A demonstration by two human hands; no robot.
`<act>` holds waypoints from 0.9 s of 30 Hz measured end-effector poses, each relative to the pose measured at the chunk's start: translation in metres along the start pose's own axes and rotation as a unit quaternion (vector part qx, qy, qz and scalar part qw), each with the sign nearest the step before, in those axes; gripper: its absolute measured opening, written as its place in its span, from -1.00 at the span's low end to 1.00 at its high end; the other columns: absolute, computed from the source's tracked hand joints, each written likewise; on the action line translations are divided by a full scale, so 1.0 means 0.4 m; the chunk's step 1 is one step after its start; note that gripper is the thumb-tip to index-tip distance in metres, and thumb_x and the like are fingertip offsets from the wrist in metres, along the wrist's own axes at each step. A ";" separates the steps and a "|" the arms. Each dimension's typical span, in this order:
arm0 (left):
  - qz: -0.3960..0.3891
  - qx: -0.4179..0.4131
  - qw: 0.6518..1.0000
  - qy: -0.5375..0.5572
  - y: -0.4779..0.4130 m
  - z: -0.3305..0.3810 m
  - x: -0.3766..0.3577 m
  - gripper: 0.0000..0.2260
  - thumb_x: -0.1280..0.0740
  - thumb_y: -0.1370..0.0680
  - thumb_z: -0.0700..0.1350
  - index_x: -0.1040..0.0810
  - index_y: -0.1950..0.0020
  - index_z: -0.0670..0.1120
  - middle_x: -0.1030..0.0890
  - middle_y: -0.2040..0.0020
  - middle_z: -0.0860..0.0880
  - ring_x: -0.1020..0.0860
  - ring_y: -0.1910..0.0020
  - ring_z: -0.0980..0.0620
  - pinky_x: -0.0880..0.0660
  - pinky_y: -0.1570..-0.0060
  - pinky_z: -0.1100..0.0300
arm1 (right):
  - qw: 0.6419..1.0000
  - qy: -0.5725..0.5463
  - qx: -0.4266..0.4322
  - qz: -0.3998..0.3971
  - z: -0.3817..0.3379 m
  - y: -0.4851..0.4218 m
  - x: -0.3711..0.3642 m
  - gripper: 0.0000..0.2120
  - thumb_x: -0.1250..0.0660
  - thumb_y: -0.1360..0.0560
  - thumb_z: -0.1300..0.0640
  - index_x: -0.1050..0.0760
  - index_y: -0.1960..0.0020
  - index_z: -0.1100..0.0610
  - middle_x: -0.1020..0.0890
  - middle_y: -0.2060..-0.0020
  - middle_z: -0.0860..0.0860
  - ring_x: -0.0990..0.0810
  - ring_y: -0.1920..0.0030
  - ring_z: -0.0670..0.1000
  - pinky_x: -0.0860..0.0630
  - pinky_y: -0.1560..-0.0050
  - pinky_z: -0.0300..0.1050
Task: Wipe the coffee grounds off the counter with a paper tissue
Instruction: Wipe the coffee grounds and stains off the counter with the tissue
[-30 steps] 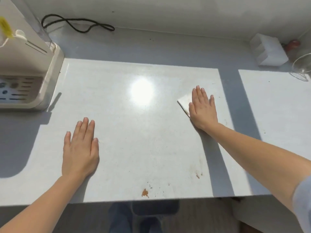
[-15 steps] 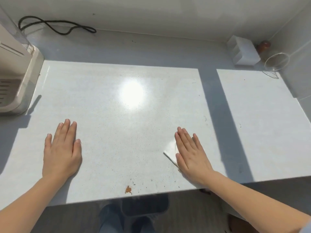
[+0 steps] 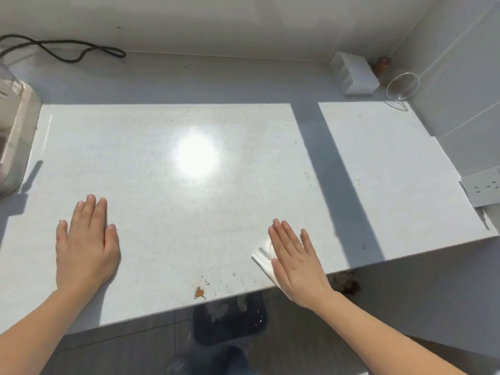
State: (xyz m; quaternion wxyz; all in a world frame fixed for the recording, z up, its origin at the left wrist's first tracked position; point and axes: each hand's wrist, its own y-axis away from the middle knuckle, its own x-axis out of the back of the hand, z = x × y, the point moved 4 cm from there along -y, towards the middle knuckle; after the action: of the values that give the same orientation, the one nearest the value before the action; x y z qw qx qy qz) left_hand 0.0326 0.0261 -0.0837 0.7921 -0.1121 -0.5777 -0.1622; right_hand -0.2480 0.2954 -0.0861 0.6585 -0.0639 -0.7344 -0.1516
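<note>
My right hand (image 3: 296,263) lies flat, fingers together, pressing a white paper tissue (image 3: 263,257) onto the white counter (image 3: 167,212) right at its front edge; only the tissue's left corner shows from under the palm. A small brown clump of coffee grounds (image 3: 199,293) sits at the front edge, left of the tissue, with a few dark specks (image 3: 207,280) scattered beside it. My left hand (image 3: 86,244) rests flat on the counter at the left, holding nothing.
A beige appliance (image 3: 13,136) stands at the left edge, a black cord (image 3: 65,51) behind it. At the back right are a white box (image 3: 354,75) and a clear glass (image 3: 401,86). A dark bin (image 3: 230,320) sits on the floor below the edge.
My right hand slid the tissue from the middle right of the counter toward me, down to the front edge. The left hand stayed flat in place.
</note>
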 end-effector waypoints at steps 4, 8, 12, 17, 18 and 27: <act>-0.006 -0.006 1.000 0.004 0.002 -0.001 0.001 -0.49 0.03 -0.58 -0.02 -0.14 -0.53 -0.10 -0.12 -0.57 -0.07 -0.03 -0.55 -0.02 0.08 -0.47 -0.07 | 0.963 -0.041 -0.265 -0.004 0.168 -0.066 0.040 -0.45 0.14 -0.64 0.04 0.24 -0.55 0.17 0.20 -0.56 0.07 0.24 -0.55 0.02 0.24 -0.53 0.10; -0.012 -0.004 1.000 0.003 0.004 -0.003 0.000 -0.53 -0.09 -0.62 -0.14 -0.13 -0.53 -0.12 -0.10 -0.57 -0.08 -0.03 -0.55 -0.03 0.07 -0.47 -0.10 | 0.984 -0.025 -0.178 0.000 -0.025 -0.085 0.008 -0.43 0.22 -0.61 0.00 0.31 -0.54 0.17 0.27 -0.54 0.07 0.33 -0.53 0.01 0.33 -0.51 0.05; -0.023 -0.003 1.000 0.002 0.007 -0.001 0.003 -0.53 -0.08 -0.63 -0.13 -0.11 -0.54 -0.11 -0.08 -0.58 -0.06 0.00 -0.55 -0.02 0.09 -0.49 -0.08 | 1.000 -0.008 0.005 -0.014 -0.155 -0.015 -0.015 -0.44 0.18 -0.63 -0.03 0.15 -0.57 0.16 0.11 -0.57 0.04 0.15 -0.56 0.02 0.20 -0.50 0.06; -0.022 -0.008 1.000 -0.001 0.003 -0.008 -0.007 -0.52 0.02 -0.62 -0.05 -0.08 -0.55 -0.10 -0.06 -0.58 -0.04 0.01 -0.56 0.00 0.12 -0.48 -0.06 | 0.980 -0.012 -0.196 -0.014 0.075 -0.106 0.028 -0.45 0.17 -0.63 0.01 0.27 -0.55 0.13 0.22 -0.56 0.03 0.25 -0.55 0.00 0.27 -0.53 0.06; -0.023 -0.007 1.000 -0.003 0.001 -0.008 -0.008 -0.52 0.03 -0.62 -0.04 -0.07 -0.55 -0.09 -0.06 -0.58 -0.04 0.02 -0.56 0.01 0.12 -0.48 -0.06 | 0.968 -0.021 -0.252 -0.001 0.092 -0.130 0.036 -0.45 0.14 -0.64 0.04 0.24 -0.56 0.16 0.18 -0.57 0.06 0.22 -0.56 0.01 0.24 -0.53 0.08; -0.027 -0.003 1.000 0.008 0.003 -0.007 -0.001 -0.45 0.10 -0.56 0.04 -0.09 -0.55 -0.08 -0.06 -0.58 -0.02 0.01 -0.55 0.02 0.10 -0.48 -0.06 | 0.997 -0.019 -0.076 0.008 -0.041 -0.161 0.009 -0.43 0.21 -0.62 -0.04 0.25 -0.56 0.11 0.23 -0.56 -0.01 0.25 -0.55 -0.05 0.25 -0.52 0.05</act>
State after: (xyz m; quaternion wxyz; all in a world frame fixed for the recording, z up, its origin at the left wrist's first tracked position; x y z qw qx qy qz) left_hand 0.0354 0.0265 -0.0850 0.7919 -0.0977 -0.5732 -0.1863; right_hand -0.2518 0.2291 -0.0902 0.6391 -0.1224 -0.7324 -0.2005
